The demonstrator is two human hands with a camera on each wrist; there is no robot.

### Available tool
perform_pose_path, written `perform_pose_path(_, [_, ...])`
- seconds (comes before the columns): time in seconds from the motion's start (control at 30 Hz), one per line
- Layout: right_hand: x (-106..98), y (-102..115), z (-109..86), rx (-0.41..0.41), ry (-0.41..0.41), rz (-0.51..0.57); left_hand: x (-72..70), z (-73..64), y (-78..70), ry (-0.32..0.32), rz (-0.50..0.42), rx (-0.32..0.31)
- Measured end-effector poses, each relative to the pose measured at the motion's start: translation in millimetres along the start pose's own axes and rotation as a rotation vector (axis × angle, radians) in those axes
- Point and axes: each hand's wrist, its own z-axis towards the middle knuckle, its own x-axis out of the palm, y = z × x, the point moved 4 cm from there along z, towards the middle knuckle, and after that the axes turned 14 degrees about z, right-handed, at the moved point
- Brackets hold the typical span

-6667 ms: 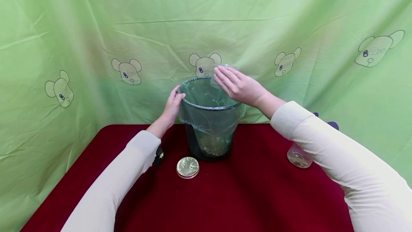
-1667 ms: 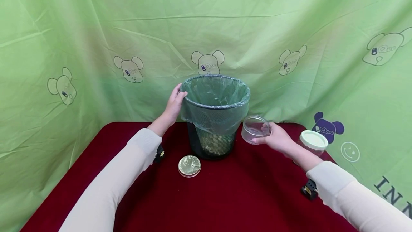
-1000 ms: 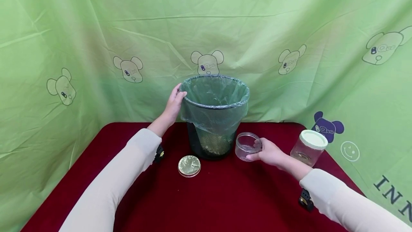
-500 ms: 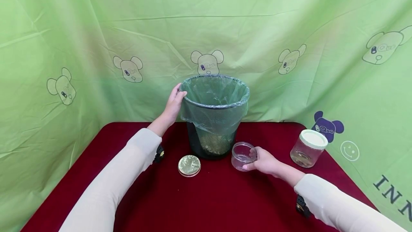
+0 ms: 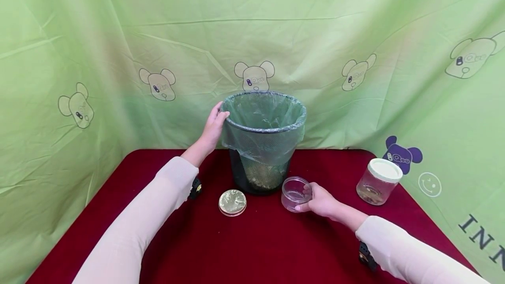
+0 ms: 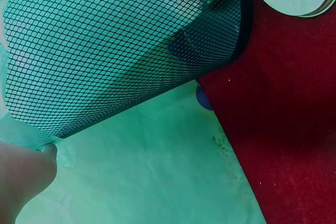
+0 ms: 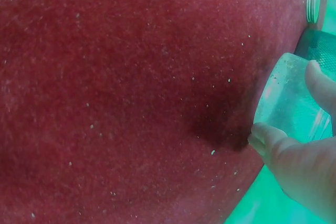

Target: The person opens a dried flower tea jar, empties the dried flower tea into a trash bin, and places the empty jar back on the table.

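A black mesh waste bin (image 5: 260, 176) stands at the back of the red table, lined with a thin translucent green bag (image 5: 268, 143) folded over its rim. My left hand (image 5: 211, 133) grips the left side of that rim, its thumb over the edge. Low beside the bin's right base, a clear round lidless jar (image 5: 292, 198) is held in my right hand (image 5: 321, 200), fingers and thumb round its side. No contents show in the jar. In the right wrist view the jar (image 7: 286, 95) is upright, base close to the cloth; whether it touches is unclear.
A round metallic-looking lid (image 5: 232, 202) lies flat in front of the bin. At the right stands a clear jar (image 5: 380, 181) with a white lid and something brownish at its bottom. Green printed curtain (image 5: 189, 47) encloses the table's back and sides. Pale specks dot the red cloth (image 7: 131, 103).
My right hand held the clear jar over the bin's mouth, then brought it right and down beside the bin, lately edging slightly left and nearer. My left hand stays on the rim.
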Motion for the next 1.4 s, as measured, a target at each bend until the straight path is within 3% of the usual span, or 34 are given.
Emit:
perform_pose_path(0.27, [2.4, -1.6, -1.7, -0.001, 0.0, 0.044, 0.2, 1.3, 1.2, -0.004, -0.009, -0.006])
perform_pose_path(0.83, [2.7, -5.6, -1.6, -0.025, -0.06, -0.026, 2.6, -0.1, -1.0, -0.002, -0.031, 0.014])
perform_pose_path(1.4, [1.9, -4.7, -0.6, -0.011, -0.041, -0.008, 0.2, 0.1, -0.4, 0.001, -0.016, 0.001])
